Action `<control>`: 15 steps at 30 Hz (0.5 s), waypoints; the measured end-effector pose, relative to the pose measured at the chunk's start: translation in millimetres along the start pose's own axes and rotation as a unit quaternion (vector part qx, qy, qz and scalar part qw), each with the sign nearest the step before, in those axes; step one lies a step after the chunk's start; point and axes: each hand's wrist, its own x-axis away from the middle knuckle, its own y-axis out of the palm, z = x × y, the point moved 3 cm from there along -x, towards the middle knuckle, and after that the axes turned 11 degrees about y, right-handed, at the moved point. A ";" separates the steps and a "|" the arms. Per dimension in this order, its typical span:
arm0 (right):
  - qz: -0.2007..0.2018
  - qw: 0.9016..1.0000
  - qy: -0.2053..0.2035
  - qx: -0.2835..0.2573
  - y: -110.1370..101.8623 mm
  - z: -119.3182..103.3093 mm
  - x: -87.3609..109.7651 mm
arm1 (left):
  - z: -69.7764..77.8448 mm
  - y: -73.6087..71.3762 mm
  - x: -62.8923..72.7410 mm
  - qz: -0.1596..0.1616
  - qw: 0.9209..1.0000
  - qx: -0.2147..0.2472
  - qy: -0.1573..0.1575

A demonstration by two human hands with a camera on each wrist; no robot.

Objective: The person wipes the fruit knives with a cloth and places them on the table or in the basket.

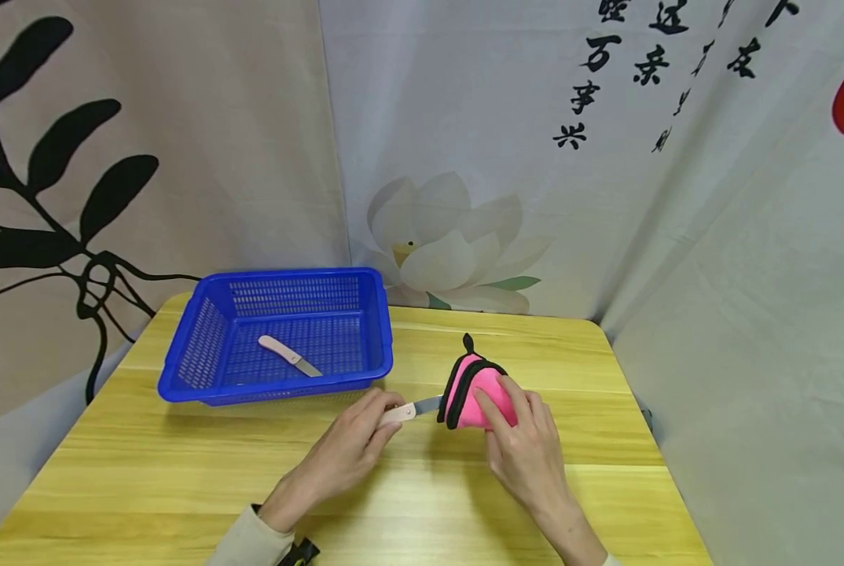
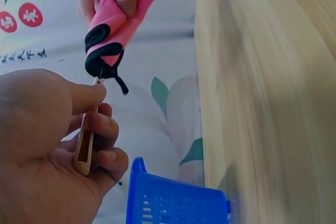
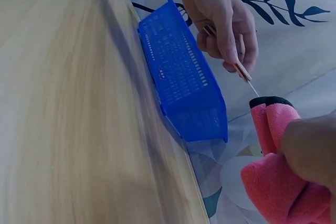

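A pale-handled folding knife (image 1: 398, 415) is in my left hand (image 1: 347, 448), its handle pinched between thumb and fingers and its blade out to the right. The blade reaches the black edging of a folded pink cloth (image 1: 484, 397), and its tip is hidden there. My right hand (image 1: 531, 450) grips this cloth from the right, with a black loop sticking up at its top. Both are held above the table. In the left wrist view the slotted handle (image 2: 84, 148) lies across the curled fingers; in the right wrist view the cloth (image 3: 275, 187) hangs in folds.
A blue plastic basket (image 1: 273, 390) stands at the back left of the wooden table (image 1: 408, 503). Inside it lies a second pale-handled knife (image 1: 280, 349), blade out. Printed curtains (image 1: 464, 102) hang behind the table and along its right side.
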 end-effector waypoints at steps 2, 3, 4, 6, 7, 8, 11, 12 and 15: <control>0.002 1.000 0.009 -0.001 -0.9 1.8 0.0 | -1.1 -0.7 0.7 0.000 1.000 0.018 -0.009; 0.004 1.000 0.012 -0.002 -1.2 2.3 -0.1 | -1.6 -0.9 1.0 0.001 1.000 0.026 -0.012; 0.005 1.000 0.013 -0.005 -1.1 2.9 0.1 | -2.0 -1.1 1.3 0.001 0.999 0.033 -0.014; 0.004 1.000 0.013 -0.005 -0.8 2.9 0.5 | -2.7 -1.4 1.8 0.001 0.999 0.044 -0.017; 0.005 1.000 0.011 -0.006 -1.1 2.8 0.8 | -2.9 -1.3 1.9 0.001 0.999 0.051 -0.020; 0.008 1.000 0.009 -0.007 -1.2 2.6 1.2 | -3.0 -1.1 1.9 0.000 0.998 0.056 -0.023; 0.008 1.000 0.009 -0.009 -1.7 2.3 1.8 | -3.4 -0.1 1.9 -0.006 0.997 0.069 -0.033; 0.008 1.000 0.011 -0.011 -2.1 2.3 1.9 | -3.8 0.3 1.9 -0.008 0.997 0.074 -0.038; 0.009 1.000 0.021 -0.017 -3.3 3.6 2.2 | -5.4 1.7 1.8 -0.013 0.995 0.082 -0.047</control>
